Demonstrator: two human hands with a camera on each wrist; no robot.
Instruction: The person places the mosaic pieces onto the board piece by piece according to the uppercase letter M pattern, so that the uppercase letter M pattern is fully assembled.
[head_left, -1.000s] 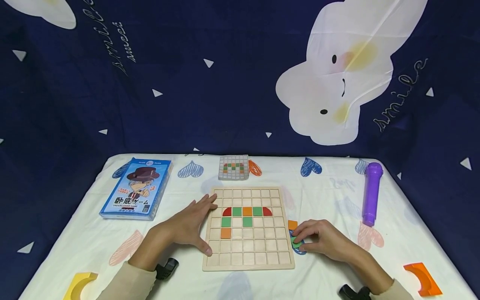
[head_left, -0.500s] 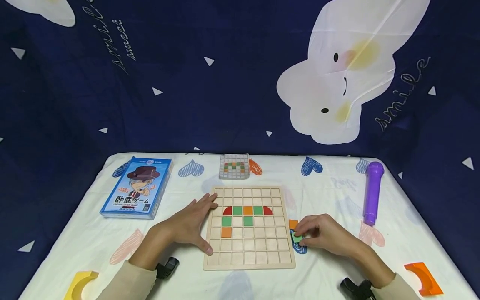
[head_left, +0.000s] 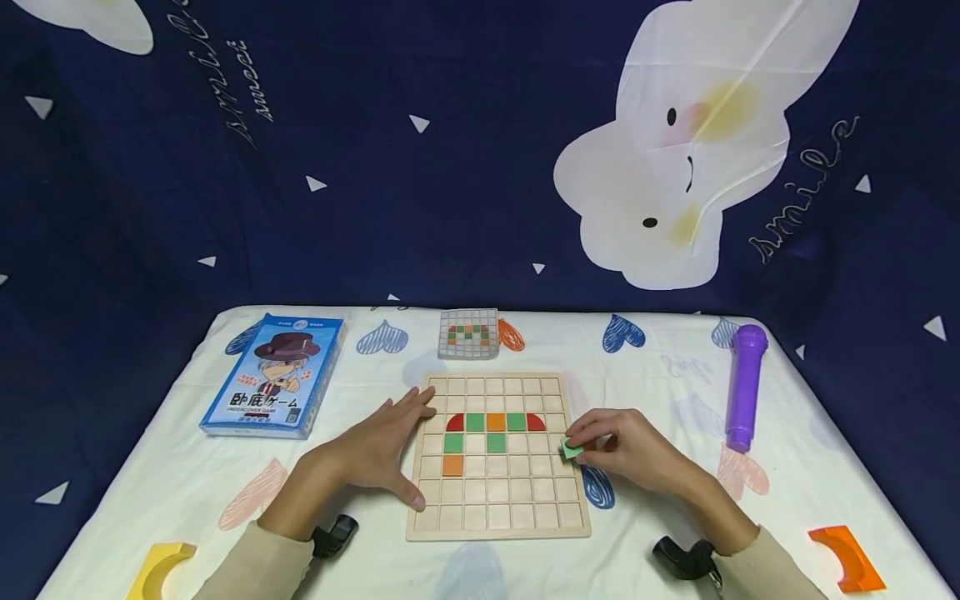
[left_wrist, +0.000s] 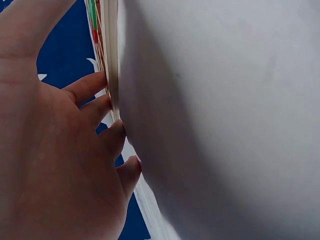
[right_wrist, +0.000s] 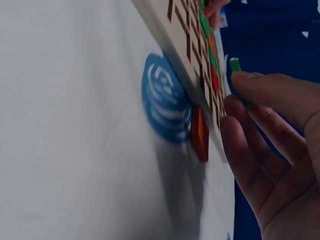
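A wooden grid board (head_left: 517, 507) lies in front of me in the head view. Its filled cells include red rounded tiles (head_left: 455, 423) at both ends of a row, several green square tiles (head_left: 496, 442), and an orange tile (head_left: 453, 465) lower left. My left hand (head_left: 371, 450) rests along the board's left edge, thumb and fingers spread out. With thumb and fingers my right hand (head_left: 637, 450) pinches a loose green tile (head_left: 572, 449), tilted over the right edge. In the right wrist view an orange tile (right_wrist: 199, 134) lies on the cloth beside the board; the hand hides it from the head view.
Behind the board stands a small pattern card (head_left: 468, 333). A blue game box (head_left: 273, 379) lies left, a purple cylinder (head_left: 746, 387) right. Near the front corners are a yellow arch block (head_left: 160, 571) and an orange arch block (head_left: 847, 558).
My right hand has picked up the green tile from the cloth and carried it up and left to the board's right edge. The left hand has stayed in place.
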